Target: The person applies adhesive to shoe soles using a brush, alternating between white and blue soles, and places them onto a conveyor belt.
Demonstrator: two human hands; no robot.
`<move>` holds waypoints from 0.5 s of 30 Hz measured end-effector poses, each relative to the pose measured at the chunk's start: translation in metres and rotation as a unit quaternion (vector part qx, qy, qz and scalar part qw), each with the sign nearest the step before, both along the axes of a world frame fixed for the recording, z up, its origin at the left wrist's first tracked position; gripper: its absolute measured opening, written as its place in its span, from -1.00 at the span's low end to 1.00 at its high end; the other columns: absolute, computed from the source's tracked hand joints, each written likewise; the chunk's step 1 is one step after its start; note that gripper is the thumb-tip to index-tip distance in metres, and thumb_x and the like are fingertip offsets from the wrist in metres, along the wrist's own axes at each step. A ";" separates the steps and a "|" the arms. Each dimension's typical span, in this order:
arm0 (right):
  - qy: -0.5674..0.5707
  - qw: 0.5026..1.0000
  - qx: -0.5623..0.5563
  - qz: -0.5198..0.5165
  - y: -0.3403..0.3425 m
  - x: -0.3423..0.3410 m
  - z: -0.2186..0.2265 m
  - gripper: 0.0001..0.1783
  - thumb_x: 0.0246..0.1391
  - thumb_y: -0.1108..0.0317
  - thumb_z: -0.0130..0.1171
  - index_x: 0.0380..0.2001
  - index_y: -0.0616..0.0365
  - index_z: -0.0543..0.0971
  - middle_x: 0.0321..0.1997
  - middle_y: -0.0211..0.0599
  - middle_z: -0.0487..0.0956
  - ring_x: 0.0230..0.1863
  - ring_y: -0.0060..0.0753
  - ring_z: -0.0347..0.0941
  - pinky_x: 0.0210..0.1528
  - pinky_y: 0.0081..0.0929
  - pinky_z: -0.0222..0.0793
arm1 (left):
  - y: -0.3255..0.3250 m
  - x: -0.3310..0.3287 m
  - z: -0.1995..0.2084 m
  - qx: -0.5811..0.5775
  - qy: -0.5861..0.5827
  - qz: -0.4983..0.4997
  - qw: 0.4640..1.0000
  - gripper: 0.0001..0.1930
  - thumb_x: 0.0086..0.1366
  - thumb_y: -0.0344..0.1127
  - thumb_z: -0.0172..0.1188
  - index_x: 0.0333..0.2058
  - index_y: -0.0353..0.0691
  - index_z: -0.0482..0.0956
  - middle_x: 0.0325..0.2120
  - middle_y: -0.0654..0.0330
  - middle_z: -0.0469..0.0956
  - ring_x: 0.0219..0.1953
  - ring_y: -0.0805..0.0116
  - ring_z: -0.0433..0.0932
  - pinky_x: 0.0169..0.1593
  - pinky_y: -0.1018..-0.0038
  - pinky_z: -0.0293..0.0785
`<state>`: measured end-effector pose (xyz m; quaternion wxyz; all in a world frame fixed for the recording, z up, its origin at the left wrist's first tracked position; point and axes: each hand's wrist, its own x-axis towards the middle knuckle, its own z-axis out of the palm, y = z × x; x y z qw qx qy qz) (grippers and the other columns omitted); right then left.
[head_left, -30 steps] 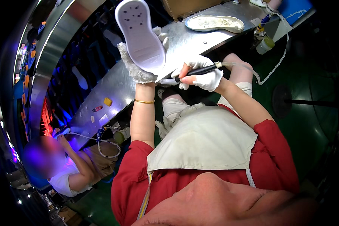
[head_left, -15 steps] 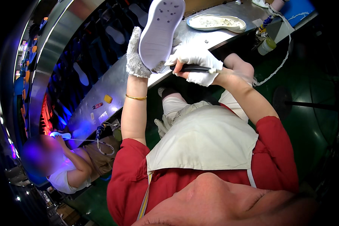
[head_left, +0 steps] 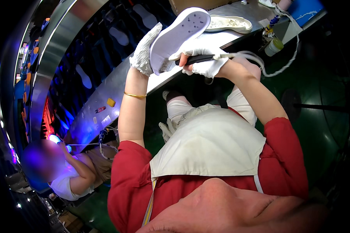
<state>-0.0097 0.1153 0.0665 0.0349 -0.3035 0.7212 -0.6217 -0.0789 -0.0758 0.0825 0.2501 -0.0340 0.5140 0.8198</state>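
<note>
Since the sole [head_left: 174,38] looks light and springy, edge grip suits it; left hand [head_left: 144,54] clamped on near end, right hand [head_left: 203,50] wrapped round black tool [head_left: 198,59].

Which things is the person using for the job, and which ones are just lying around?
For the job:
white sole, in the left hand
black tool, in the right hand
hose, on the black tool

Probably just lying around:
yellow block
red thing, beside it
jar

Can't tell: cream sole, untouched.
</note>
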 end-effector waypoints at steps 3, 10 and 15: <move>-0.063 0.995 0.081 0.022 0.010 -0.002 0.016 -0.77 -0.37 0.63 0.19 -0.50 0.17 0.56 -0.32 -0.30 0.57 -0.29 -0.37 0.47 -0.25 -0.51 0.41 | 0.001 0.002 0.006 -0.060 0.010 -0.022 0.998 -0.66 0.25 -0.18 0.08 -0.11 -0.29 0.51 -0.22 0.14 0.56 -0.21 0.35 0.53 -0.11 0.51 0.45; -0.097 0.994 -0.040 0.021 0.020 -0.003 0.024 -0.84 -0.21 0.72 0.09 -0.47 0.30 0.50 -0.37 -0.25 0.55 -0.48 -0.50 0.46 -0.40 -0.60 0.44 | 0.005 0.001 0.009 -0.068 -0.021 -0.098 0.993 -0.65 0.29 -0.27 0.02 0.01 -0.25 0.43 -0.10 0.14 0.50 -0.07 0.34 0.47 0.00 0.50 0.41; -0.036 0.983 0.179 0.002 0.021 -0.014 0.024 -0.83 -0.33 0.72 0.16 -0.57 0.27 0.50 -0.39 -0.23 0.56 -0.27 -0.42 0.52 -0.35 -0.55 0.47 | -0.004 -0.003 0.004 -0.103 0.007 -0.126 0.987 -0.66 0.31 -0.21 -0.02 -0.05 -0.30 0.46 -0.17 0.10 0.54 -0.16 0.33 0.53 -0.07 0.48 0.46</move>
